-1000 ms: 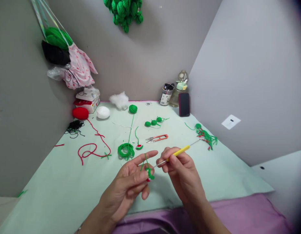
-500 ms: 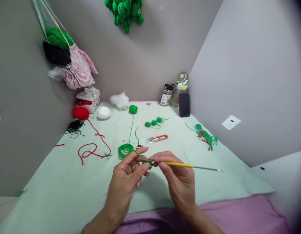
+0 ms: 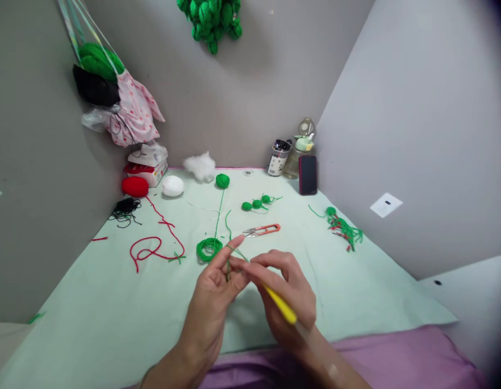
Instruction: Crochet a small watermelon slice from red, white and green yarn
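My left hand (image 3: 213,292) pinches a small piece of work between thumb and fingers, mostly hidden by the fingertips; green yarn (image 3: 241,253) runs over its raised index finger. Touching those fingertips, my right hand (image 3: 288,292) is closed on a crochet hook with a yellow handle (image 3: 280,304), whose back end points down toward the wrist and is blurred. Behind the left hand lies a loose coil of green yarn (image 3: 208,250), with a strand leading up to a green ball (image 3: 222,181). Orange thread snips (image 3: 263,230) lie beyond the hands.
Red yarn (image 3: 135,187), white yarn (image 3: 173,186) and stuffing (image 3: 200,166) are at the back left. Several green crocheted balls (image 3: 256,203) lie mid-table. A phone (image 3: 307,175) leans near a pen can (image 3: 278,159). Green and red yarn pieces (image 3: 344,229) lie right.
The hook has swung from pointing right to slanting down and right. My right hand has turned with it, and the small red and green work is now covered by the fingers.
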Demonstrator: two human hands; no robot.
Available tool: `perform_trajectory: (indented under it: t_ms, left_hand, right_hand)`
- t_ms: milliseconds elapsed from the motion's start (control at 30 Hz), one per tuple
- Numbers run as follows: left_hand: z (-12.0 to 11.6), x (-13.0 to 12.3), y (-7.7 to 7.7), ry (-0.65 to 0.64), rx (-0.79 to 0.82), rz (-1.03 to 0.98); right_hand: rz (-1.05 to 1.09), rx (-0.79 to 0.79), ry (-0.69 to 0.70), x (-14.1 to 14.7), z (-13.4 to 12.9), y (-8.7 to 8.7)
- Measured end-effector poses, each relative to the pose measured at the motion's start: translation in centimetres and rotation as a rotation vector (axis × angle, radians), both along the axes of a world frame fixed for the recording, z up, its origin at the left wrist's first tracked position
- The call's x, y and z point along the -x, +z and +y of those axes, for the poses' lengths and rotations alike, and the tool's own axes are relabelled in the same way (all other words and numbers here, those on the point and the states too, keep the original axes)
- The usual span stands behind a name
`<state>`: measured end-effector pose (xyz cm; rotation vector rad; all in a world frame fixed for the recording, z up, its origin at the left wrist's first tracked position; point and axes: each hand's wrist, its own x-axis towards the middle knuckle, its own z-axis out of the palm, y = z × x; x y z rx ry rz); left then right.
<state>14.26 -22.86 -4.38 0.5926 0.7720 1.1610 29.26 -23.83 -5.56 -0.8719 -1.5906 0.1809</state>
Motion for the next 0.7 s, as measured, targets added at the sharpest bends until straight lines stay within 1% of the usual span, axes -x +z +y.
perform_trajectory:
  t_ms: [33, 67, 100, 133, 167, 200, 233, 267, 300, 367, 400, 433, 467, 533, 567, 633, 700]
  left_hand:
    - [0.04, 0.03, -0.03, -0.067, 0.037, -0.034]
    - [0.12, 0.11, -0.04, -0.122, 0.076, -0.071]
    - [0.21, 0.21, -0.03, -0.144, 0.1, -0.09]
    - [0.29, 0.28, 0.01, -0.125, 0.104, -0.092]
    - [0.31, 0.31, 0.06, -0.078, 0.09, -0.078]
    - [0.28, 0.29, 0.11, -0.015, 0.056, -0.057]
    - [0.2, 0.22, 0.16, 0.041, 0.015, -0.037]
    - [0.08, 0.14, 0.21, 0.065, -0.015, -0.023]
    - [-0.03, 0.08, 0.23, 0.055, -0.026, -0.021]
    - [-0.16, 0.12, 0.22, -0.051, 0.02, -0.053]
    - [-0.14, 0.24, 0.2, -0.105, 0.057, -0.075]
    - [-0.07, 0.4, 0.17, -0.137, 0.088, -0.089]
    - [0.02, 0.56, 0.14, -0.141, 0.101, -0.091]
    - [0.16, 0.78, 0.06, -0.073, 0.063, -0.055]
    - [0.18, 0.79, 0.03, -0.041, 0.027, -0.018]
    - [0.08, 0.65, -0.02, -0.027, -0.047, 0.06]
    - [-0.09, 0.39, -0.01, -0.05, -0.079, 0.119]
  right_hand:
    - [-0.043, -0.056, -0.023, -0.08, -0.04, -0.06]
    - [-0.036, -0.074, -0.031, -0.19, -0.07, -0.06]
    - [0.019, -0.049, -0.021, -0.3, -0.08, 0.02]
    - [0.107, 0.003, 0.0, -0.37, -0.09, 0.15]
    - [0.192, 0.065, 0.024, -0.38, -0.08, 0.29]
    - [0.243, 0.113, 0.045, -0.31, -0.07, 0.41]
    - [0.242, 0.125, 0.055, -0.2, -0.06, 0.48]
    - [0.186, 0.097, 0.046, -0.07, -0.04, 0.49]
    - [0.096, 0.042, 0.022, 0.03, -0.02, 0.43]
    - [-0.055, -0.086, -0.043, 0.0, 0.01, 0.21]
    - [-0.055, -0.105, -0.061, -0.15, 0.03, 0.11]
    - [0.009, -0.074, -0.056, -0.34, 0.06, 0.05]
    - [0.115, -0.003, -0.028, -0.54, 0.1, 0.05]
    - [0.325, 0.158, 0.071, -0.8, 0.22, 0.2]
    - [0.381, 0.217, 0.127, -0.8, 0.29, 0.33]
    - [0.386, 0.272, 0.215, -0.56, 0.44, 0.62]
    - [0.316, 0.266, 0.22, -0.16, 0.51, 0.83]
